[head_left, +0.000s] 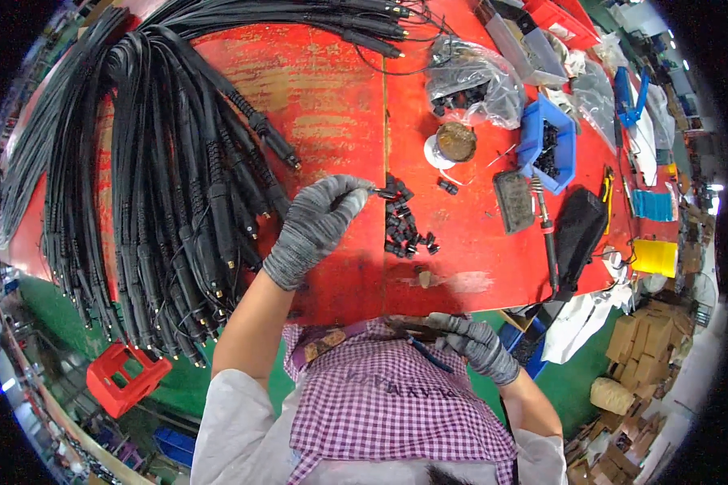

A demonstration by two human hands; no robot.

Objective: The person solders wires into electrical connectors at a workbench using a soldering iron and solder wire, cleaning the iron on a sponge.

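Note:
My left hand (314, 225), in a grey knitted glove, reaches over the red table (332, 283). Thumb and forefinger pinch a small black connector piece (385, 193) above the upper end of a loose pile of black connector pieces (402, 228). My right hand (479, 346), gloved alike, is low at the table's front edge, before the purple checked apron (380, 396). Its fingers are bent round a dark tool with a blue handle (430, 356); the tool's exact kind is partly hidden.
Bundles of black cables (150, 186) cover the table's left. On the right lie a round tin (455, 142), a blue bin (569, 153) of small black parts, a soldering iron (549, 242), a dark flat block (514, 202) and a clear plastic bag (493, 77). A red stool (125, 380) stands lower left.

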